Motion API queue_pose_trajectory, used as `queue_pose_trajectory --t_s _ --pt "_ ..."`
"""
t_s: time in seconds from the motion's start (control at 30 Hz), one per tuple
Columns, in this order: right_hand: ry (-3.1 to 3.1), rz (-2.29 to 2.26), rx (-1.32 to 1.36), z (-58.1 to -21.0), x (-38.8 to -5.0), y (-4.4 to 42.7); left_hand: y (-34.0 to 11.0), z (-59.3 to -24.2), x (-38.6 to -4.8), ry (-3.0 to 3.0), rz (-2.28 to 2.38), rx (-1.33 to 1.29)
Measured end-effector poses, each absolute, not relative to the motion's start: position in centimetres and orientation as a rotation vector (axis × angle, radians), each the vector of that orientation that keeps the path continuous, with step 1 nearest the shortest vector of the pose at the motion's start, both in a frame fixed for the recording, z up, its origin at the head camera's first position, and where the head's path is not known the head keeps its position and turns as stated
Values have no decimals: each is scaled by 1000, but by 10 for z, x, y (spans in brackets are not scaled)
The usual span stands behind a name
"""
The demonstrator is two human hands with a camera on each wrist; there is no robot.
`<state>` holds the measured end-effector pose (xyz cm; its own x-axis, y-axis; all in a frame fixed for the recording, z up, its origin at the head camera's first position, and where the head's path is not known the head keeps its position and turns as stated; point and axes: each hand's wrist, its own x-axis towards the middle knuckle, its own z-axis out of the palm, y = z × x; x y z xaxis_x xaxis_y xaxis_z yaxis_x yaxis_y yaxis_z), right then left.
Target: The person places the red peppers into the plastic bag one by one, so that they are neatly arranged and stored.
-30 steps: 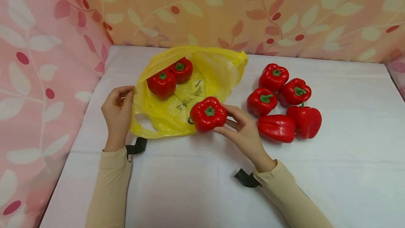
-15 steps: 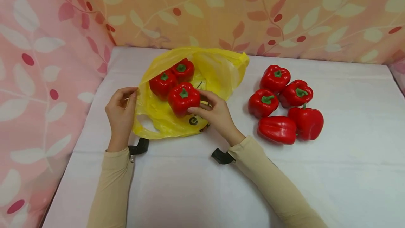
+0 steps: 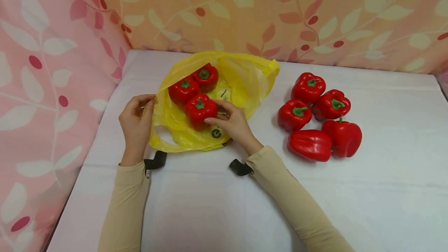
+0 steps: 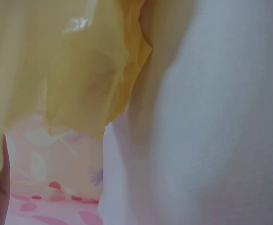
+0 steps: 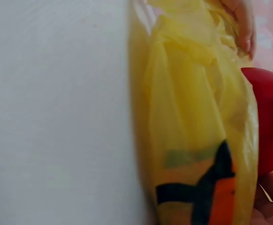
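A yellow plastic bag (image 3: 241,81) lies with its mouth spread toward me. My left hand (image 3: 137,127) pinches the bag's left edge between thumb and fingers. Inside the bag, my right hand (image 3: 236,125) grips a red bell pepper (image 3: 200,112) with a green stem, thumb at its front and fingers at its right side. Just behind it in the bag are two more red peppers, one nearer (image 3: 182,90) and one farther (image 3: 206,76). In the right wrist view the held pepper (image 5: 268,122) shows past the bag's edge; the left wrist view shows mostly yellow film (image 4: 66,61).
Several red bell peppers (image 3: 309,145) stand in a cluster to the right of the bag, one of them on its side. All rest on a white-covered table (image 3: 210,205). Leaf-patterned cloth (image 3: 210,14) hangs behind and at the left.
My right hand has carried the pepper leftward from the bag's front edge into the bag, beside the two others. My left hand keeps its pinch on the edge.
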<state>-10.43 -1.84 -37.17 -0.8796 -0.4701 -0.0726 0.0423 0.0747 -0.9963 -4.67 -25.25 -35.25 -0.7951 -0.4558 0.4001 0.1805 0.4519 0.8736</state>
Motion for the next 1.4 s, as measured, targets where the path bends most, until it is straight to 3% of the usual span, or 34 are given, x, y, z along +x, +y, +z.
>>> queue_pose_trajectory --t_s 1.4 --pt "1993 -1740 -357 -369 -117 -42 -255 -352 -47 -2038 -1465 266"
